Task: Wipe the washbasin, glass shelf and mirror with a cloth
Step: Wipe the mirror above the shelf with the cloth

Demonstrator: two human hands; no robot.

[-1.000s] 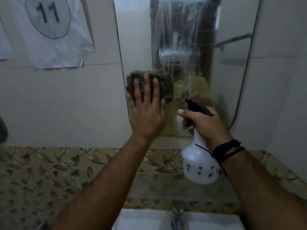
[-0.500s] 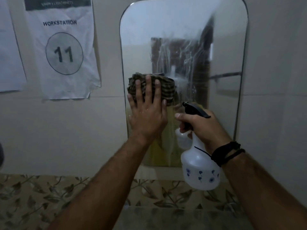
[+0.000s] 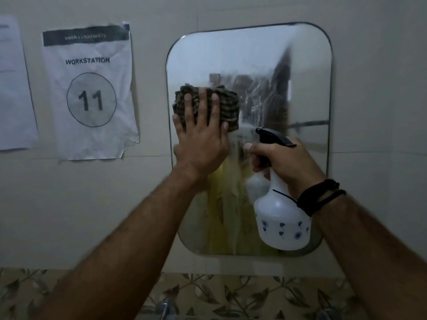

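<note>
Midway through the mirror [image 3: 305, 72]: wet streaks right of centre, unwiped. Left hand [image 3: 201, 144] flat, pressing cloth [image 3: 228, 105] against glass; right hand [image 3: 284, 165] wrapped round spray bottle [image 3: 282, 225]. Washbasin, shelf out of view.

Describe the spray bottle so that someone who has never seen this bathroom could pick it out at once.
Start at the rounded mirror on the tiled wall, right of the "Workstation 11" sheet. In front of its lower right part, the right hand grips a spray bottle by the neck. It is white plastic with small blue flowers and a black trigger head, unlike the dark checked cloth under the left hand.
</note>
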